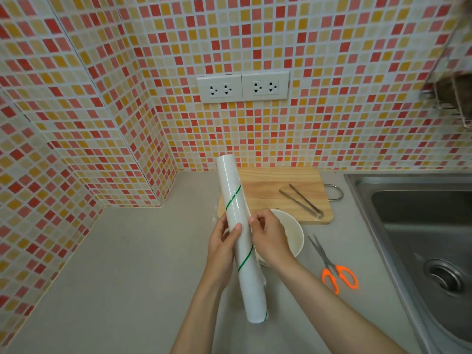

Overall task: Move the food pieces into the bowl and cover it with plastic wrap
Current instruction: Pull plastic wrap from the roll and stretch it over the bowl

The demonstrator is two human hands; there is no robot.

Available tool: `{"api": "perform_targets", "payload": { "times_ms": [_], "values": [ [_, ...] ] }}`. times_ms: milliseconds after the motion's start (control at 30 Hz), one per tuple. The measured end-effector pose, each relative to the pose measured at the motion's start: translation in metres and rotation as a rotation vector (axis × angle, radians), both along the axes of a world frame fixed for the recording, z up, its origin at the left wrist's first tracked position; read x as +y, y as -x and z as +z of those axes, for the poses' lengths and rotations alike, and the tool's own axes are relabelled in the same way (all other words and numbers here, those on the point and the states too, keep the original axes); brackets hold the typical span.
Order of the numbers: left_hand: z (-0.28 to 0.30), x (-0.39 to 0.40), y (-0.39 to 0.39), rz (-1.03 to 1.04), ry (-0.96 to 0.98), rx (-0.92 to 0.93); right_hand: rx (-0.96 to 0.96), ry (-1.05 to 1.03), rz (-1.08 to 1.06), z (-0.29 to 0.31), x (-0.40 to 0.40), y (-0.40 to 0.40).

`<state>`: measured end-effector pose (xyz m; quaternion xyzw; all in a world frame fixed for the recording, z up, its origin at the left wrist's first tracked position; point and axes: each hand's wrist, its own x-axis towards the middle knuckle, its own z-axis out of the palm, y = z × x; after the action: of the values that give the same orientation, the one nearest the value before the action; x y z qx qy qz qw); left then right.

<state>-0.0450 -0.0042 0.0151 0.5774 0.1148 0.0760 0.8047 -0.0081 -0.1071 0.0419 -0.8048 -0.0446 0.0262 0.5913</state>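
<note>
A long white roll of plastic wrap with a thin green spiral line is held tilted above the grey counter. My left hand grips its middle from the left, thumb across the front. My right hand touches the roll's right side with pinched fingertips, at the film's edge. A white bowl stands on the counter behind my right hand, mostly hidden; a bit of yellowish food shows inside. The wooden cutting board lies beyond it with metal tongs on top.
Orange-handled scissors lie on the counter right of the bowl. A steel sink fills the right side. Tiled walls enclose the back and left; two double sockets sit on the back wall. A wire rack hangs at upper right.
</note>
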Motion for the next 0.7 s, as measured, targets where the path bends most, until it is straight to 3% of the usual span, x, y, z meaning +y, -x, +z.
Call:
{"api": "perform_targets", "payload": {
  "times_ms": [133,300,367,533,700],
  "values": [
    [0.009,-0.001,-0.004,-0.057,0.061,0.037,0.11,-0.106,0.02,0.01,-0.005,0.002],
    [0.025,0.002,-0.009,-0.043,0.005,0.081,0.317,-0.631,0.065,0.029,-0.012,0.003],
    [0.03,0.0,-0.009,-0.09,0.039,0.104,0.335,-0.709,0.07,0.033,-0.016,0.002],
    [0.041,-0.008,-0.009,-0.171,0.052,0.094,0.349,-0.597,0.076,0.044,-0.024,-0.014],
    [0.042,-0.008,-0.007,-0.215,0.072,0.078,0.117,-0.337,0.114,0.048,-0.024,-0.029]
  ]
}}
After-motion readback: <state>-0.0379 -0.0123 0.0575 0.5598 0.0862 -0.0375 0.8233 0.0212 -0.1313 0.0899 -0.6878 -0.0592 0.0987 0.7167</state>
